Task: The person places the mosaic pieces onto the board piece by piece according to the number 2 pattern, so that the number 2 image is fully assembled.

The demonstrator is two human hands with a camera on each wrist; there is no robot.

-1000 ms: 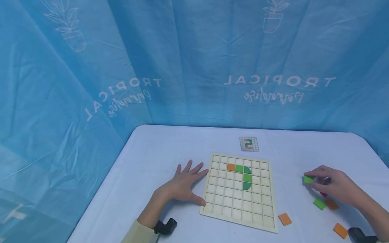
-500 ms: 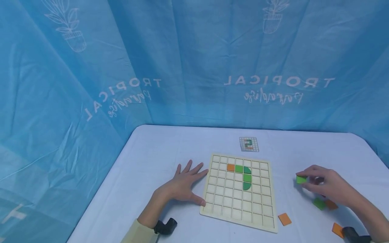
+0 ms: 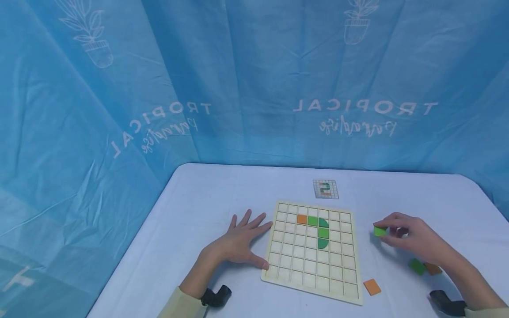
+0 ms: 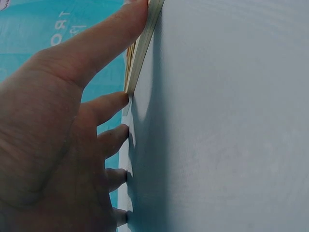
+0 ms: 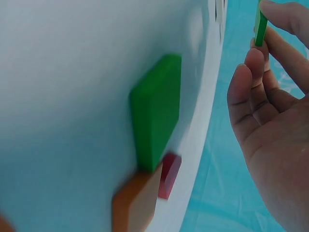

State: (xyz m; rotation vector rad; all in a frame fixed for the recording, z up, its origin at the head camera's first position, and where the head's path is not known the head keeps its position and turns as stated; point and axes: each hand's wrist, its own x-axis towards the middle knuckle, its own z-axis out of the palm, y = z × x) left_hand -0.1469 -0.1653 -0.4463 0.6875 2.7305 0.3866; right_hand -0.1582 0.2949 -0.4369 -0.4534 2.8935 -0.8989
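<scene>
My right hand (image 3: pixel 413 236) pinches a light green square tile (image 3: pixel 379 231) between thumb and fingertips, to the right of the wooden grid board (image 3: pixel 298 278). In the right wrist view that green tile (image 5: pixel 261 29) shows edge-on. My left hand (image 3: pixel 240 240) lies spread, its thumb and index fingertip at the board's left edge; the left wrist view shows the thumb (image 4: pixel 101 41) against the board's side (image 4: pixel 145 46). On the board sit an orange square tile (image 3: pixel 302 219), two light green squares, and two dark green rounded tiles, forming a hooked shape.
A small pattern card (image 3: pixel 325 189) lies behind the board. An orange tile (image 3: pixel 372 287) rests near its front right corner. Under my right forearm lie a green tile (image 3: pixel 417 266) and a brown-orange tile (image 3: pixel 432 268); a red piece (image 5: pixel 169 175) shows beside them. Blue curtains (image 3: pixel 254 88) hang behind the table.
My right hand has moved left toward the board, carrying the green tile away from the loose tiles. The right forearm now covers the orange tile at front right. My left hand stays put.
</scene>
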